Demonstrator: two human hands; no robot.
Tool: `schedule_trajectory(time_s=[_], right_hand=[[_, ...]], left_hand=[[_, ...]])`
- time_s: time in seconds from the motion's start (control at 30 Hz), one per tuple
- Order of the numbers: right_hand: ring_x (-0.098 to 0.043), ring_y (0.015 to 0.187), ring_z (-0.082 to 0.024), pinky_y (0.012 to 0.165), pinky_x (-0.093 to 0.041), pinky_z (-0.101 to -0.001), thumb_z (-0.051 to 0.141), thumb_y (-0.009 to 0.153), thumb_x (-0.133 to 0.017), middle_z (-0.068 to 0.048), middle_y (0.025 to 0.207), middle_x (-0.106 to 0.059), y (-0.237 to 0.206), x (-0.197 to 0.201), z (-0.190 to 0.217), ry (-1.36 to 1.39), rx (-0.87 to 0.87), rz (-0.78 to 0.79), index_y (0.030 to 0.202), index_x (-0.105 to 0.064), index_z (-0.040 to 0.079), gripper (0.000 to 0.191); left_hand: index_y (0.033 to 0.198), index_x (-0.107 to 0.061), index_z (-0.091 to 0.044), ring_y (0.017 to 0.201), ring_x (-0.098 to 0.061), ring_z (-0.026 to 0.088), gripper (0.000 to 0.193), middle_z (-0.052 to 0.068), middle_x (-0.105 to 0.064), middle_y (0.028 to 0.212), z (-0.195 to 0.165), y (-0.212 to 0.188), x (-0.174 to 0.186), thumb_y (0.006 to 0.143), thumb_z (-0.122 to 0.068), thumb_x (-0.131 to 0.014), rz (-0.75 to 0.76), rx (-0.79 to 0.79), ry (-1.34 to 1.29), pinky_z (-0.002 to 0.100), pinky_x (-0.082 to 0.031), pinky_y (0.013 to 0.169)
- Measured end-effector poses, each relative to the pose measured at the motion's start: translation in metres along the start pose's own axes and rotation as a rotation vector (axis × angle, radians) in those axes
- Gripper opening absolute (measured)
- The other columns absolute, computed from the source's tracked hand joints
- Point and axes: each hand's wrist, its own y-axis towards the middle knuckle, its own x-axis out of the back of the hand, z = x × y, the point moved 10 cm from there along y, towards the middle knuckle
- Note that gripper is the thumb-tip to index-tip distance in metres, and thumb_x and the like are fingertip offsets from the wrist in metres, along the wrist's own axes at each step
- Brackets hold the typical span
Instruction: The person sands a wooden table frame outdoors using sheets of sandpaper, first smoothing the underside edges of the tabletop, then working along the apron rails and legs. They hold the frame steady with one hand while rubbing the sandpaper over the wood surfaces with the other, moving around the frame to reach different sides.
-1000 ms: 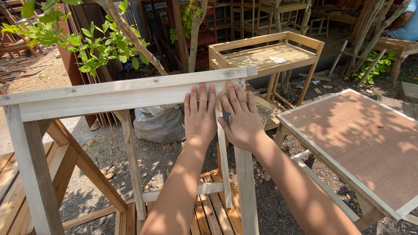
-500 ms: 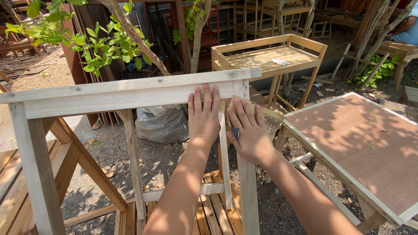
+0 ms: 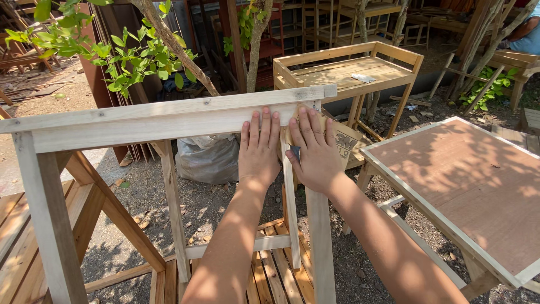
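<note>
Pressing flat on the pale wooden frame (image 3: 163, 121), both hands side by side near its right end. Left hand (image 3: 260, 149) wide open, fingers straight and together, palm down on the front rail, holding nothing. Right hand (image 3: 315, 149) open and flat too, fingers spread a little, pushing a piece of sandpaper (image 3: 296, 153) against the wood; only a small dark corner showing beside the thumb. Fingertips of both hands reaching up to the top edge of the rail. Under the right palm, the frame's right leg (image 3: 320, 247) going straight down. Beyond the fingertips, a grey sack (image 3: 208, 160) on the dirt and a wooden tray table (image 3: 349, 70). Out past the right hand, a brown board tabletop (image 3: 472, 186). Off past the left hand, leafy branches (image 3: 112, 53).
</note>
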Motion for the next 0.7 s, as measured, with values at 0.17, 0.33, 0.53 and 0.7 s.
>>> schedule_trajectory(time_s=[0.17,0.33,0.53,0.7], right_hand=[[-0.015,0.159,-0.027,0.128,-0.009,-0.0534,0.04,0.107,-0.041,-0.009,0.171,-0.021,-0.002,-0.005,-0.009,0.053,0.031,0.053,0.163,-0.028,0.014,0.064],[-0.014,0.158,-0.027,0.127,-0.009,-0.0535,0.04,0.106,-0.042,-0.006,0.171,-0.021,-0.008,0.012,-0.007,0.073,0.085,0.041,0.163,-0.029,0.024,0.06],[-0.013,0.158,-0.025,0.127,-0.006,-0.0537,0.045,0.106,-0.042,-0.002,0.17,-0.022,0.031,-0.014,0.034,0.077,0.167,0.132,0.16,-0.031,0.026,0.059],[-0.014,0.159,-0.024,0.129,-0.005,-0.0534,0.04,0.106,-0.041,-0.001,0.171,-0.022,0.002,0.003,-0.003,0.079,0.134,0.098,0.163,-0.03,0.019,0.062]], left_hand=[[0.167,-0.01,-0.01,0.161,-0.003,0.024,0.089,0.007,-0.004,0.174,0.013,-0.009,0.0,0.09,-0.018,-0.054,0.093,-0.008,0.121,0.044,-0.003,0.13],[0.166,-0.009,-0.008,0.16,0.0,0.025,0.089,0.009,-0.002,0.174,0.045,-0.014,0.003,0.089,-0.013,-0.053,0.172,0.11,0.123,0.045,0.0,0.128],[0.163,-0.013,-0.022,0.157,0.0,0.028,0.091,0.008,-0.004,0.171,0.055,-0.018,0.019,0.085,-0.016,-0.058,0.006,0.14,-0.047,0.054,0.002,0.126],[0.166,-0.016,-0.013,0.161,-0.004,0.026,0.09,0.009,-0.009,0.174,0.069,-0.027,0.018,0.086,-0.011,-0.058,0.028,0.133,0.122,0.053,0.001,0.128]])
